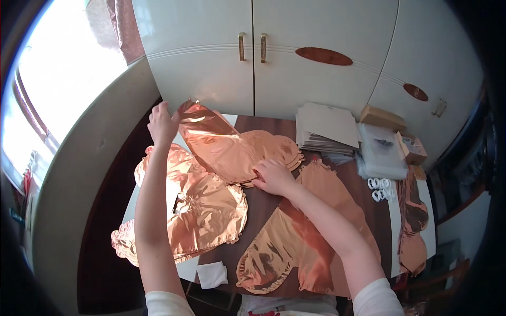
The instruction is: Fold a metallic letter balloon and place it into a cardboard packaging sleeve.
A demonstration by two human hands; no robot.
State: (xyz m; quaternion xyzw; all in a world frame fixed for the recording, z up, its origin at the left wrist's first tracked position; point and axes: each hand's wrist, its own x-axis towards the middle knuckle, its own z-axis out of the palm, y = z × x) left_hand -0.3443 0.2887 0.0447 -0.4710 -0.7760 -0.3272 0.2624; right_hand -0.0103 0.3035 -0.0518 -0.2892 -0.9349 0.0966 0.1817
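Several flat, uninflated rose-gold foil balloons lie on the dark wooden table. At the back, the upper foil balloon (221, 147) stretches between my hands. My left hand (163, 125) is raised at its far left corner, fingers curled with the thumb side against the foil. Nearer the middle, my right hand (275, 177) pinches the near edge of the same balloon. Another foil balloon pile (211, 216) lies creased at the left, partly behind my left forearm. A large foil balloon (327, 226) spreads under my right forearm.
A stack of grey cards (327, 126) stands at the back right beside clear plastic bags (382, 150) and a small open box (412, 148). White ribbon rolls (380, 188) and a folded foil balloon (412, 226) lie at the right. A white cloth (212, 275) sits at the near edge. Cabinet doors (211, 79) rise behind.
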